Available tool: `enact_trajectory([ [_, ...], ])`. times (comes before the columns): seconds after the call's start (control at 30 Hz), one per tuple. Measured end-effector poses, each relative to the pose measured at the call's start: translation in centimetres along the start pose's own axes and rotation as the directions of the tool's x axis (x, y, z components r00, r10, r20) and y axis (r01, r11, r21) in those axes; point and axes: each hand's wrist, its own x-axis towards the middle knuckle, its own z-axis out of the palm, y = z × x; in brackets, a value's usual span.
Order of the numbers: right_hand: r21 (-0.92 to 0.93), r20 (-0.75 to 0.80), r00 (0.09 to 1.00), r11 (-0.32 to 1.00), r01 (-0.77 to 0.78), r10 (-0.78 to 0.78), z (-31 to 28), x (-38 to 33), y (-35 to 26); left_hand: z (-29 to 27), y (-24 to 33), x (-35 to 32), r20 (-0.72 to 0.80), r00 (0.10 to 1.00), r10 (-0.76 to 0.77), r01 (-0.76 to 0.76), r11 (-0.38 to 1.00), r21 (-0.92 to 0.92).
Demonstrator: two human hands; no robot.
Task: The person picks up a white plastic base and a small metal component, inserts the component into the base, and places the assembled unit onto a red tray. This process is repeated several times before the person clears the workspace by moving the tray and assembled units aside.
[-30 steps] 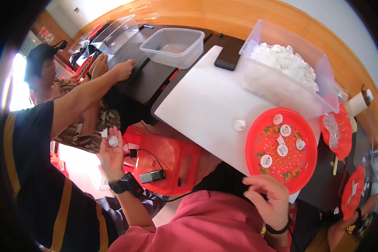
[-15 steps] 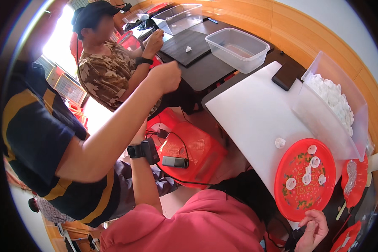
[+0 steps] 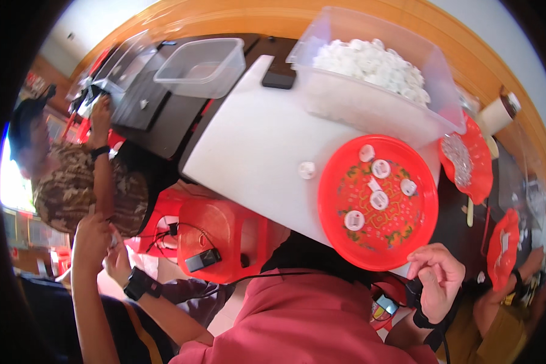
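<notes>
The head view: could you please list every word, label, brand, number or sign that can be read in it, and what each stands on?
Red round tray: a yellow ornamental sign in the middle, partly covered; I leave its characters uncopied.
White round pieces on it: small dark details, too small to tell whether they are lettering.
Grey device on the red stool: any lettering is too small to read.
</notes>
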Motion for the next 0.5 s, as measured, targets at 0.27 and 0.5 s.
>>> enact_trajectory([
  [0.27,-0.032,-0.181,0.981,0.998,0.06,-0.065,-2.1,-0.9,-0.4,1.5,6.8,0.4,0.052,0.979,-0.198,0.203,0.974,-0.099],
  [0.5,-0.076,-0.193,0.977,0.994,0.076,-0.089,-2.5,-1.4,-0.5,4.6,1.6,-0.6,0.118,0.951,-0.284,0.303,0.935,-0.186],
])
